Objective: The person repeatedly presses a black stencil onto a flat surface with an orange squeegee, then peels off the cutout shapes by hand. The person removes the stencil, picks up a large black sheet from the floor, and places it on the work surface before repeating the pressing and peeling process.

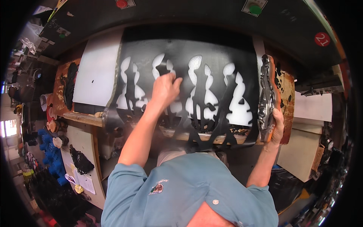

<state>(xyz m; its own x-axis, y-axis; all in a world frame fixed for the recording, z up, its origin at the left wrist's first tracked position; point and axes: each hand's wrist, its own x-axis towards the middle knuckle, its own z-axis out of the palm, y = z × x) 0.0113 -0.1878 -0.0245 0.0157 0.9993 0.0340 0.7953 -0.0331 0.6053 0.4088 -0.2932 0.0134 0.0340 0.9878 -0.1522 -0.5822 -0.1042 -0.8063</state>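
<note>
A black sheet [223,49] with rows of cut-out shapes lies across the work surface, and its near edge droops in strips over the front. White shows through the holes. My left hand [165,90] is over the sheet, left of its middle, fingers curled in beside a cut-out; what they hold, if anything, is hidden. A cutting die [266,98], long and wavy with an orange side and a dark inner part, stands at the sheet's right edge. My right hand [278,126] grips its near end, with the fingers partly hidden behind it.
A white board [98,70] lies left of the sheet. The dark machine [196,13] spans the far side, with red [121,3] and green [255,9] buttons. A wooden rail [81,118] runs along the front. Blue objects [53,157] and a side table [81,151] with papers stand at left.
</note>
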